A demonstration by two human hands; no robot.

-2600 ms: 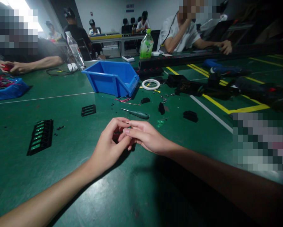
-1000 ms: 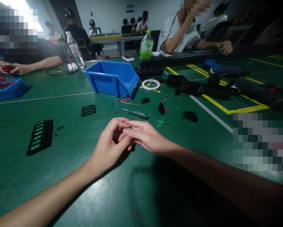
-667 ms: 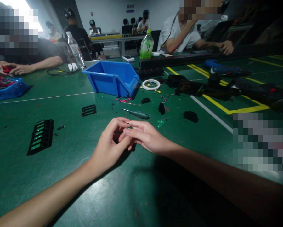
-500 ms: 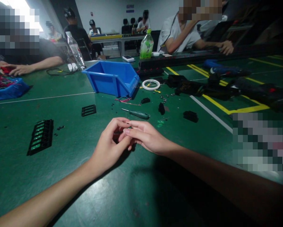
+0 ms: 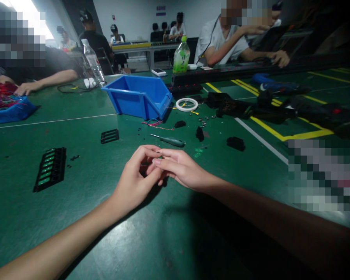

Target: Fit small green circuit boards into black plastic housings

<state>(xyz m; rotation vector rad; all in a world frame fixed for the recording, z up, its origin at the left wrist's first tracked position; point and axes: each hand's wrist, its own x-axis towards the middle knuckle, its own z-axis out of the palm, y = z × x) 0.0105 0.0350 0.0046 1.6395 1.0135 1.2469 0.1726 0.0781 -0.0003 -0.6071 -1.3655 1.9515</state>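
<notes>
My left hand (image 5: pixel 138 171) and my right hand (image 5: pixel 182 168) meet over the green table, fingertips together. Between the fingers a sliver of a small green piece (image 5: pixel 160 157) shows; most of it is hidden, so its kind cannot be made out. Both hands are closed around it. Just beyond them lies a screwdriver (image 5: pixel 172 141) with a dark green handle. Small green boards (image 5: pixel 198 152) rest to the right of the fingers. Off to the left is a black frame holding a row of green boards (image 5: pixel 50 169), with an empty-slotted black frame (image 5: pixel 109 136) farther back.
A blue bin (image 5: pixel 131 97) stands behind the screwdriver, near a white ring (image 5: pixel 187 104). Black blocks (image 5: pixel 235 143) and tiny screws (image 5: pixel 204 121) lie to the right. Two bottles, one with a green drink (image 5: pixel 181 56), stand farther back. Co-workers sit across the table.
My hands have kept the same pose. At the far left a co-worker's hands have shifted with a red item, and the co-worker at the upper right has moved a raised arm.
</notes>
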